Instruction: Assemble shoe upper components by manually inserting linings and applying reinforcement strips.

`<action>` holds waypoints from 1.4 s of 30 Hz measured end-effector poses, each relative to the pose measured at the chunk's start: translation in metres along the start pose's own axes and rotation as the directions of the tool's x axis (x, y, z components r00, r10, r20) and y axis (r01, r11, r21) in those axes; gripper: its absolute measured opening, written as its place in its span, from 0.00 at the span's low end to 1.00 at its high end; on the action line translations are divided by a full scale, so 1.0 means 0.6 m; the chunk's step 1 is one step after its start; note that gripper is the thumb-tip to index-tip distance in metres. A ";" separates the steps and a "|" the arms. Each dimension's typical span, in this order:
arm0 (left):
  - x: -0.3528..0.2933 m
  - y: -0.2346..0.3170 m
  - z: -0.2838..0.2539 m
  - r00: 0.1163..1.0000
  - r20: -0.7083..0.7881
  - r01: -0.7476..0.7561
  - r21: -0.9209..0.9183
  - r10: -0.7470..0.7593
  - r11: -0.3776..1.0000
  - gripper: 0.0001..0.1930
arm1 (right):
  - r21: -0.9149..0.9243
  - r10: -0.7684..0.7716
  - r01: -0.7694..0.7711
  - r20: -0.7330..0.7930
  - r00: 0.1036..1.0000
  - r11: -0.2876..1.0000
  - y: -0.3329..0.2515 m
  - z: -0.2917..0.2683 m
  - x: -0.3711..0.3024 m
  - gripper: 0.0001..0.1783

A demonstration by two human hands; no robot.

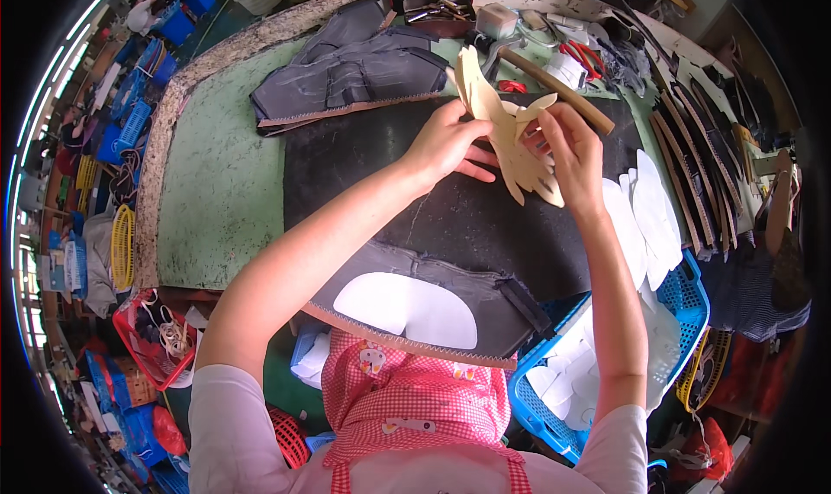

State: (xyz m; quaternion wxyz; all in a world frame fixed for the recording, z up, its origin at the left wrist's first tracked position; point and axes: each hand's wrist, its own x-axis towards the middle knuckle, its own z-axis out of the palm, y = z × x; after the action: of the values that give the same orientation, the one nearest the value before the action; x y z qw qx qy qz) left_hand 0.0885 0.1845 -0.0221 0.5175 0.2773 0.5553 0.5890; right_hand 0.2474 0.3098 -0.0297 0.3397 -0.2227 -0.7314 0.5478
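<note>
Over the black mat point(363, 182), a fanned bunch of thin cream cut-out pieces point(517, 158) is held up between my hands. My left hand point(441, 142) grips the bunch from its left side, thumb against the pieces and lower fingers stretched beneath. The fingers of my right hand point(573, 148) pinch a cream piece at the right of the bunch. At the near table edge, a dark grey panel point(511, 314) with a brown zigzag-cut edge reaches over my lap. A white rounded piece point(402, 308) lies on it.
More dark zigzag-edged panels point(346, 83) lie at the back left. A wooden-handled hammer point(558, 89), red-handled scissors point(584, 58) and a tool box point(433, 5) sit behind. White pieces point(649, 213) overhang a blue basket point(692, 303) at right. A red basket point(138, 347) stands left.
</note>
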 end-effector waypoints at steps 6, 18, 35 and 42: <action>0.007 -0.001 0.004 0.996 0.004 -0.089 0.015 0.089 0.996 0.17 | -0.414 0.008 0.012 0.047 0.999 0.910 -0.010 -0.003 0.003 0.14; 0.018 -0.012 0.009 0.985 -0.075 -0.160 -0.060 0.155 0.985 0.17 | -0.036 -0.004 0.000 -0.103 0.995 0.999 0.009 -0.025 -0.009 0.14; 0.041 -0.031 0.021 0.991 0.068 -0.113 0.010 0.112 0.994 0.27 | -0.439 -0.060 0.107 0.121 0.991 0.892 -0.010 -0.016 0.015 0.14; 0.045 -0.045 0.017 0.995 0.040 -0.089 -0.013 0.089 0.996 0.28 | -0.411 0.018 0.061 0.185 0.982 0.909 0.003 -0.025 0.026 0.12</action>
State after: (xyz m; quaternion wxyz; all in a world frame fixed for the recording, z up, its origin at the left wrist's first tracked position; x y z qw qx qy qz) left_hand 0.0977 0.2090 -0.0516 0.5035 0.3111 0.5284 0.6087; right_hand 0.2480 0.3313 -0.0247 0.2212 -0.2298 -0.8618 0.3943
